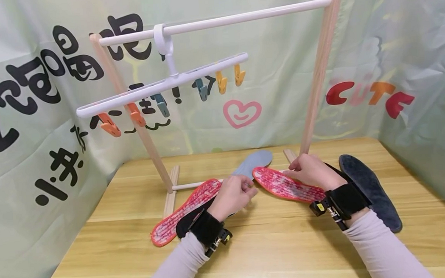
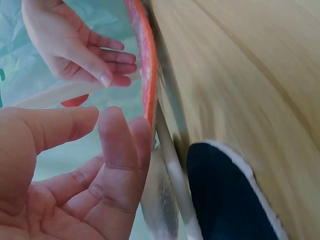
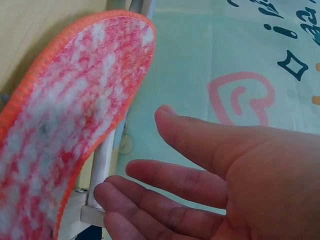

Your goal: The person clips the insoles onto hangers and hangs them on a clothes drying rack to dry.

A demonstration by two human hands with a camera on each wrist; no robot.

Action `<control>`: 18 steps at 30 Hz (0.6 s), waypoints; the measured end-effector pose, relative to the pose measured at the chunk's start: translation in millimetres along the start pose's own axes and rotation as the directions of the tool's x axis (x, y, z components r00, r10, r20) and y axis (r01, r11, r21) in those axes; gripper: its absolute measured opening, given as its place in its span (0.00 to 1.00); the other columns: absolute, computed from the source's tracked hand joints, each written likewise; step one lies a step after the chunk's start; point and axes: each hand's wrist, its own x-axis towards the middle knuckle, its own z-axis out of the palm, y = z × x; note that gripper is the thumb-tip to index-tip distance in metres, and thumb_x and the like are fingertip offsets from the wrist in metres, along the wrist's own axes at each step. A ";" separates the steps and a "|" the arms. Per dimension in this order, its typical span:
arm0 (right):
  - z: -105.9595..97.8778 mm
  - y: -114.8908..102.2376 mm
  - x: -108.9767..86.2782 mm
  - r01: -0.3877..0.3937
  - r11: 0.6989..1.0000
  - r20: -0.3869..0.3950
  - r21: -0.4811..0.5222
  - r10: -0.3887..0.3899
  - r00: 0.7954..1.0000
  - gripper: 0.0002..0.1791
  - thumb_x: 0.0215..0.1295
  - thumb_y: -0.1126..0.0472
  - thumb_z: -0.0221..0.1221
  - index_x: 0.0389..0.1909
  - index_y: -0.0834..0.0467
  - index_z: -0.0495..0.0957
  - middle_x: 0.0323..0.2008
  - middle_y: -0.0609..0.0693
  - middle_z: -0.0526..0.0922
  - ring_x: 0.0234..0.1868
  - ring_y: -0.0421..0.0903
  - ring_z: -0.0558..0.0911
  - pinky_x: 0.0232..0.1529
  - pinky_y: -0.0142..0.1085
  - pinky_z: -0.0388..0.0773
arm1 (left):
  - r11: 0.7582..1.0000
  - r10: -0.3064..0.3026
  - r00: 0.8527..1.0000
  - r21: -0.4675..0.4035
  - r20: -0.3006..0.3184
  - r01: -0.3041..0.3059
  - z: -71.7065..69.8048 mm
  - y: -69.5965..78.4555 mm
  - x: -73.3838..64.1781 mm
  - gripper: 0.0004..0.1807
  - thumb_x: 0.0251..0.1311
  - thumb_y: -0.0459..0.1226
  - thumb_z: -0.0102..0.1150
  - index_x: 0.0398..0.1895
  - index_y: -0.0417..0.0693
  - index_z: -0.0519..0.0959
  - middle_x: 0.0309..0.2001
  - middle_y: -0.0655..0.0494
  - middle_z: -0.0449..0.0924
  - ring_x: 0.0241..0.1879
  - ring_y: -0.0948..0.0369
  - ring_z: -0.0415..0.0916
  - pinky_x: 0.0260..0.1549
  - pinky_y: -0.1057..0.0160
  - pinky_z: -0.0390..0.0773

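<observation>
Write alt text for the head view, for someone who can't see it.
A person's left hand and right hand, both holding nothing, are close to red-patterned, dark and blue-gray insoles on a wooden table. Behind them, a hanger with six colored clips hangs from the top bar of a rack.

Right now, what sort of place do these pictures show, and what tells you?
Probably an indoor demonstration corner: printed pale-green cloth walls hang behind and beside a light wooden table, which bears a pale-wood rack and long red-and-white insoles.
</observation>
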 end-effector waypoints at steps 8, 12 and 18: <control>2.6 1.5 2.5 0.010 1.000 0.031 0.011 -0.010 0.999 0.14 0.76 0.57 0.66 0.45 0.66 0.90 0.30 0.56 0.88 0.23 0.44 0.71 0.28 0.37 0.65 | 0.998 -0.027 0.998 -0.050 0.048 0.030 10.7 2.3 4.2 0.14 0.72 0.39 0.68 0.51 0.36 0.86 0.30 0.52 0.90 0.19 0.57 0.87 0.40 0.66 0.86; 5.4 3.1 2.7 -0.005 1.000 0.050 0.006 0.005 0.999 0.13 0.76 0.57 0.66 0.43 0.64 0.90 0.28 0.54 0.86 0.23 0.44 0.70 0.29 0.37 0.64 | 0.996 -0.044 0.995 -0.078 0.093 0.051 16.2 3.2 4.2 0.17 0.73 0.38 0.67 0.56 0.32 0.83 0.29 0.47 0.90 0.20 0.53 0.88 0.30 0.70 0.83; 8.4 4.7 3.7 -0.023 0.999 0.052 -0.023 0.024 0.998 0.12 0.76 0.57 0.66 0.40 0.62 0.91 0.28 0.52 0.87 0.26 0.44 0.72 0.31 0.36 0.66 | 0.994 -0.069 0.991 -0.073 0.111 0.077 21.2 5.4 4.0 0.14 0.74 0.38 0.66 0.52 0.34 0.85 0.22 0.48 0.88 0.18 0.56 0.86 0.26 0.71 0.78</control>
